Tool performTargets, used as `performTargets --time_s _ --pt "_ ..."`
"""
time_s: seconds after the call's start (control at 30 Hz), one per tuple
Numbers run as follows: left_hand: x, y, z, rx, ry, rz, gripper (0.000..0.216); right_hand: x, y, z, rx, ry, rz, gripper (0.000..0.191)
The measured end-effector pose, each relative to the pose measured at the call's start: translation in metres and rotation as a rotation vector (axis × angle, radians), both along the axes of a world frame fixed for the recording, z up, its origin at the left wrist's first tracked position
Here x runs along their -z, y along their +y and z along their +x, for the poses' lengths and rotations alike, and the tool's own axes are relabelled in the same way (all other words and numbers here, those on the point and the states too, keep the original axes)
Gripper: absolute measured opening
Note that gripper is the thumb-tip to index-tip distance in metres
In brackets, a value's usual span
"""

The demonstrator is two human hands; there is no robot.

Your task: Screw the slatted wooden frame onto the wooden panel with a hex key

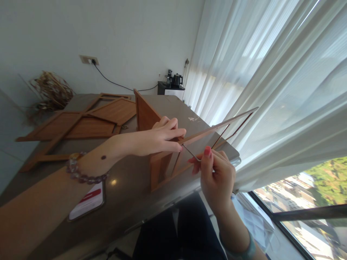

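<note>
A brown wooden frame (217, 127) of thin slats joined to an upright panel (145, 115) stands on the grey table (127, 187). My left hand (159, 139) grips the frame's top rail where it meets the panel, fingers wrapped round it. My right hand (217, 175) pinches a thin metal hex key (189, 151), whose tip points at the joint just under my left fingertips. A bead bracelet (81, 173) is on my left wrist.
More wooden panels and slats (81, 124) lie flat on the table's far left. A phone (88, 202) lies near my left forearm. A kettle (177, 79) stands on a small cabinet by the wall. White curtains (271, 79) hang at the right, beside a window (306, 202).
</note>
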State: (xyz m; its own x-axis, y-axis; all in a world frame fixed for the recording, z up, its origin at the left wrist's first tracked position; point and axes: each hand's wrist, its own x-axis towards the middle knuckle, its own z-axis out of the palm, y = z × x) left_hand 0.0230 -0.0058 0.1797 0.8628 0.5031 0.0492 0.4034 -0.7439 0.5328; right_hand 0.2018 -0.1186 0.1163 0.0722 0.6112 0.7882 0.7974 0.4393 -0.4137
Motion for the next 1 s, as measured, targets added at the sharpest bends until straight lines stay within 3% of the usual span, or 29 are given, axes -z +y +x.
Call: performTargets --time_s 0.07,0.13,0.37,0.7,1.0 --pt "-0.001 -0.001 0.0 -0.002 0.003 -0.013 0.027 0.002 0.001 -0.003 -0.087 0.25 -0.146 0.046" --pt "-0.001 -0.001 0.0 -0.007 -0.006 -0.021 0.026 0.004 0.001 -0.003 -0.131 0.353 -0.206 0.046" --pt "0.001 0.001 0.001 0.004 -0.001 -0.002 0.028 0.003 -0.005 0.0 -0.019 -0.015 -0.093 0.037" --pt "0.001 0.001 0.001 0.007 0.01 0.009 0.026 0.007 -0.001 0.0 0.216 -0.284 0.139 0.036" --pt "-0.001 -0.001 0.001 0.0 0.018 0.0 0.026 0.008 -0.006 0.007 0.179 -0.098 0.111 0.039"
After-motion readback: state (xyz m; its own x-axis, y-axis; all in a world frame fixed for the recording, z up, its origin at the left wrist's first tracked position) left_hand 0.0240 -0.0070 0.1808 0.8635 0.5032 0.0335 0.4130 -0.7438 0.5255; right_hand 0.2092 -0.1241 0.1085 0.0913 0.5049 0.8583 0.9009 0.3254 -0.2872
